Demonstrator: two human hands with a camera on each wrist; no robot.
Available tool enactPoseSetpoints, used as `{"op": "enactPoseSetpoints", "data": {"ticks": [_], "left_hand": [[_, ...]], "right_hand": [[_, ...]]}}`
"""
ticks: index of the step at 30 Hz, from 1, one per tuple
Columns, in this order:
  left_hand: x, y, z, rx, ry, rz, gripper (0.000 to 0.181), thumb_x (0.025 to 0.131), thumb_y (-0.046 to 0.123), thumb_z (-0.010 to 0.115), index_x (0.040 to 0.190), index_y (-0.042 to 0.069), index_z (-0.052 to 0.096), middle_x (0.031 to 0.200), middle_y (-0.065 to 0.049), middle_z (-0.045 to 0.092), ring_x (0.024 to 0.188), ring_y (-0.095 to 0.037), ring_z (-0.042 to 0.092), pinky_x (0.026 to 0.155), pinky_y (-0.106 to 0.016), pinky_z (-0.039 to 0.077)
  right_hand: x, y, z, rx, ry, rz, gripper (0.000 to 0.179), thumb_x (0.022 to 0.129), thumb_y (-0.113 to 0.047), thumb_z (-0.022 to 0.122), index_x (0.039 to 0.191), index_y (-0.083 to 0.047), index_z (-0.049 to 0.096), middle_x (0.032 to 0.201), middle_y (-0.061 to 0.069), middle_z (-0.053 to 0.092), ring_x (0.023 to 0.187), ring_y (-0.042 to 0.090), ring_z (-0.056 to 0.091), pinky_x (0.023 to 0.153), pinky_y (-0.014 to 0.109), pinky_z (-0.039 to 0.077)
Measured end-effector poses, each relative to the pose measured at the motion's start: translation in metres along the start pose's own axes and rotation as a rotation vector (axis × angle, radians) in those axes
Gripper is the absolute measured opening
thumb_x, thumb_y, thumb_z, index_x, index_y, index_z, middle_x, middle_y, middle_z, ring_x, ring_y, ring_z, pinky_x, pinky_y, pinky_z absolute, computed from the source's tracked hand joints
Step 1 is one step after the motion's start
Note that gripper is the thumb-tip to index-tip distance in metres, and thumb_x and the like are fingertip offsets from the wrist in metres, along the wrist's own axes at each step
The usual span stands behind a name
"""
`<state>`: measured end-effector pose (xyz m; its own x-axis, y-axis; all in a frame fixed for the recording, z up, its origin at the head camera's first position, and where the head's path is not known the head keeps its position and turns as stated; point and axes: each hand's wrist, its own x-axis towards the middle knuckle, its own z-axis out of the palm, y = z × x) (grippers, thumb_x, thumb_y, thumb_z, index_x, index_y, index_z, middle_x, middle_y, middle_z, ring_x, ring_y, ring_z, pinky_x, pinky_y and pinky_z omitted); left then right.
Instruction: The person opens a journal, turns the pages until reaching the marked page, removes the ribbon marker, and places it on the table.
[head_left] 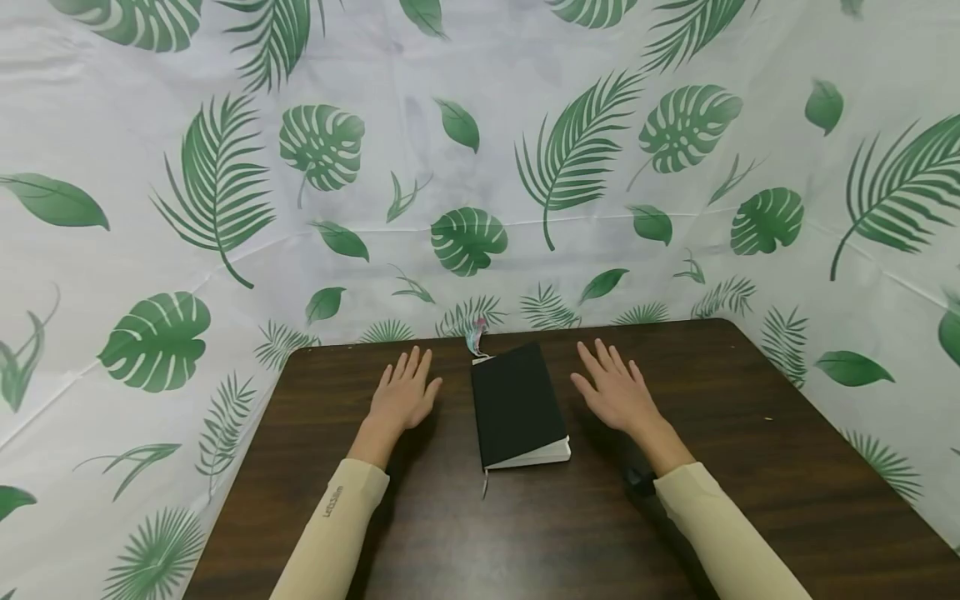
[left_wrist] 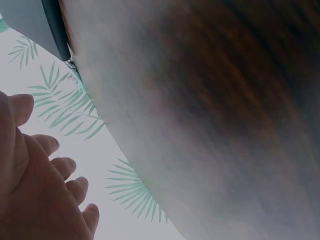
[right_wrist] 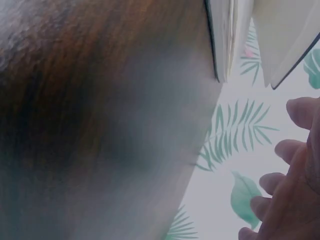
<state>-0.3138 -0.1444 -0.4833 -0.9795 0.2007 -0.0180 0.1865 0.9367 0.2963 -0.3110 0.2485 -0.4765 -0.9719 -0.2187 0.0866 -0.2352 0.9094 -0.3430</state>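
Observation:
A black-covered notebook (head_left: 519, 406) lies on the dark wooden table between the two hands, its cover lifted a little so white pages show at the near and right edges. From its top hangs a pale blue and pink tassel (head_left: 474, 337), and a thin ribbon (head_left: 485, 482) pokes out at the bottom. My left hand (head_left: 402, 392) is left of the notebook, palm down with fingers spread, holding nothing. On the other side, my right hand (head_left: 615, 390) is likewise flat and spread, apart from the notebook. In the right wrist view the notebook's pages (right_wrist: 240, 35) stand partly parted from the cover.
The brown table (head_left: 442, 533) has rounded far corners. Behind it and at both sides hangs a white cloth (head_left: 390, 292) printed with green leaves. A dark band (head_left: 639, 479) shows under the right wrist. A tiny pale scrap (head_left: 768, 418) lies on the right part of the table.

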Motion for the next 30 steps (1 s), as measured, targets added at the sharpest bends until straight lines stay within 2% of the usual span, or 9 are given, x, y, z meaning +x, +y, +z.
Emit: {"op": "enactPoseSetpoints", "data": {"ticks": [5,8,10,13,16,19,21,24,30], "left_hand": [[-0.003,0.000,0.001,-0.006,-0.009,0.000,0.070,0.117,0.046,0.034,0.175,0.012,0.013,0.182,-0.017,0.008,0.168,-0.039,0.008,0.134,-0.059,0.008],[-0.005,0.000,0.001,-0.015,0.012,0.004,0.069,0.117,0.046,0.034,0.175,0.013,0.015,0.181,-0.017,0.010,0.168,-0.040,0.011,0.134,-0.060,0.009],[-0.005,0.001,0.001,-0.034,0.062,0.015,0.066,0.117,0.043,0.036,0.174,0.011,0.022,0.180,-0.019,0.016,0.166,-0.041,0.019,0.133,-0.061,0.016],[-0.006,0.006,-0.001,-0.081,0.190,0.030,0.058,0.117,0.038,0.042,0.166,0.006,0.041,0.172,-0.021,0.036,0.156,-0.043,0.039,0.126,-0.061,0.033],[-0.008,0.017,-0.006,-0.135,0.317,0.036,0.045,0.115,0.031,0.048,0.147,0.004,0.061,0.154,-0.021,0.057,0.139,-0.043,0.055,0.114,-0.059,0.046],[-0.011,0.030,-0.013,-0.186,0.385,0.039,0.036,0.113,0.029,0.051,0.130,0.005,0.071,0.138,-0.018,0.066,0.126,-0.040,0.061,0.108,-0.057,0.051],[-0.014,0.039,-0.017,-0.214,0.394,0.043,0.033,0.112,0.029,0.052,0.124,0.006,0.073,0.133,-0.016,0.068,0.123,-0.039,0.063,0.106,-0.056,0.052],[-0.018,0.049,-0.021,-0.246,0.385,0.055,0.033,0.111,0.029,0.054,0.121,0.007,0.075,0.131,-0.015,0.071,0.120,-0.038,0.066,0.105,-0.056,0.053],[-0.022,0.056,-0.019,-0.315,0.339,0.019,0.034,0.113,0.033,0.052,0.124,0.011,0.076,0.135,-0.010,0.070,0.123,-0.036,0.066,0.104,-0.056,0.053]], "right_hand": [[-0.001,-0.002,-0.001,0.015,0.001,0.000,0.075,0.114,-0.056,0.038,0.175,-0.019,0.016,0.180,0.023,0.010,0.166,0.048,0.006,0.127,0.074,0.005],[-0.003,-0.007,-0.003,0.009,0.029,0.003,0.075,0.114,-0.056,0.038,0.174,-0.015,0.021,0.179,0.024,0.017,0.165,0.048,0.014,0.126,0.074,0.011],[-0.004,-0.013,-0.006,0.018,0.057,0.000,0.073,0.114,-0.055,0.041,0.172,-0.013,0.029,0.176,0.024,0.025,0.163,0.048,0.023,0.124,0.075,0.018],[-0.007,-0.022,-0.010,0.058,0.088,-0.012,0.065,0.114,-0.051,0.047,0.164,-0.011,0.046,0.168,0.022,0.044,0.154,0.048,0.039,0.119,0.075,0.029],[-0.011,-0.031,-0.016,0.127,0.083,-0.005,0.055,0.113,-0.049,0.051,0.151,-0.011,0.062,0.153,0.019,0.062,0.139,0.046,0.056,0.110,0.071,0.042],[-0.015,-0.038,-0.019,0.187,0.055,0.017,0.048,0.113,-0.048,0.052,0.140,-0.013,0.070,0.136,0.015,0.073,0.119,0.038,0.069,0.097,0.062,0.053],[-0.017,-0.042,-0.020,0.217,0.030,0.014,0.045,0.112,-0.048,0.054,0.136,-0.014,0.072,0.127,0.011,0.076,0.105,0.031,0.071,0.087,0.054,0.056],[-0.020,-0.048,-0.019,0.251,-0.008,-0.016,0.041,0.112,-0.046,0.054,0.133,-0.016,0.074,0.113,0.007,0.077,0.087,0.023,0.065,0.074,0.043,0.050],[-0.027,-0.058,-0.014,0.283,-0.027,-0.044,0.039,0.112,-0.047,0.055,0.135,-0.020,0.073,0.111,0.002,0.077,0.083,0.018,0.062,0.071,0.039,0.048]]}}
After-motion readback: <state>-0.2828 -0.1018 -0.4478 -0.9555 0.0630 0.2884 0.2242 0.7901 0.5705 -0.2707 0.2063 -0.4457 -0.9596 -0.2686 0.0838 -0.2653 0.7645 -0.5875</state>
